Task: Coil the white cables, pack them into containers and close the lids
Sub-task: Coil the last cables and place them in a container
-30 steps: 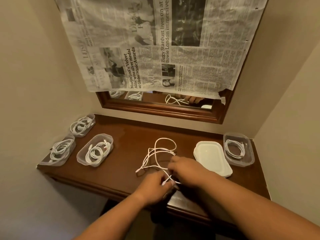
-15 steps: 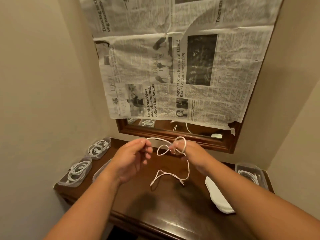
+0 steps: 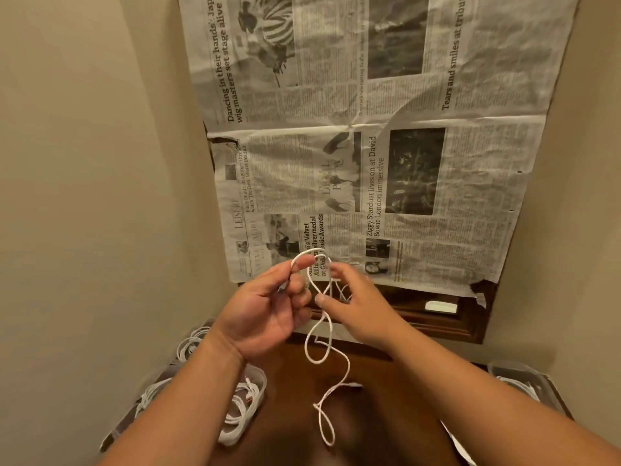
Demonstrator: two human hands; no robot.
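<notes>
A white cable (image 3: 325, 344) hangs in loose loops between both hands, raised in front of the mirror. My left hand (image 3: 268, 307) pinches one end of it between thumb and fingers. My right hand (image 3: 356, 304) holds a loop of the same cable with fingers partly spread. The cable's lower part dangles above the brown table (image 3: 376, 381). Three clear containers with coiled white cables sit at the left: one by my left forearm (image 3: 245, 405), one nearer the edge (image 3: 148, 398), one at the back (image 3: 191, 344). Another container (image 3: 517, 381) with a cable stands at the right.
A white lid (image 3: 460, 445) lies on the table at the lower right, mostly hidden by my right arm. Newspaper (image 3: 369, 146) covers a wood-framed mirror (image 3: 437, 317) on the back wall. Beige walls close in on the left and right.
Both hands lifted the cable off the table and raised it. The view tilted upward. My hands came closer together and the cable now hangs longer below them.
</notes>
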